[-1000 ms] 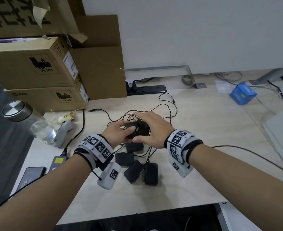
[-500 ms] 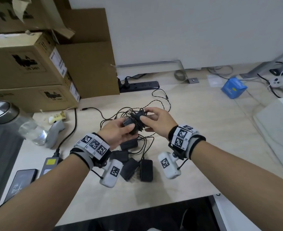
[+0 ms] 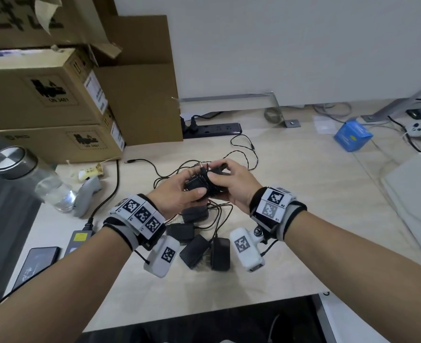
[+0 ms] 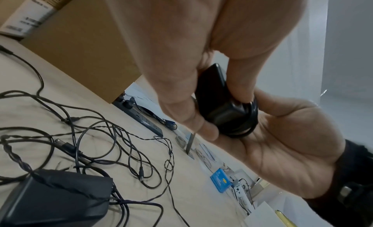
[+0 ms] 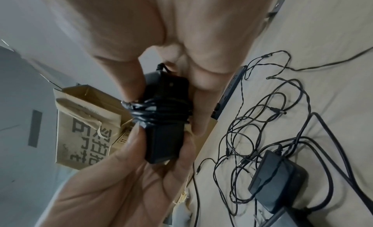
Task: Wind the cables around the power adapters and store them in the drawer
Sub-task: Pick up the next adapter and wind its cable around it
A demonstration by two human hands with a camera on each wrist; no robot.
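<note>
You're mid-wind at frame centre: left hand (image 3: 177, 194) grip curled round the power adapter (image 5: 165, 119), right hand (image 3: 231, 186) grip pinching its coiled cable (image 5: 159, 112) above the counter (image 3: 303, 194); next, probably tuck the loose end, though no drawer is visible.

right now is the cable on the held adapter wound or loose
Wound: the cable loops tightly round the adapter, gripped by both hands.
</note>
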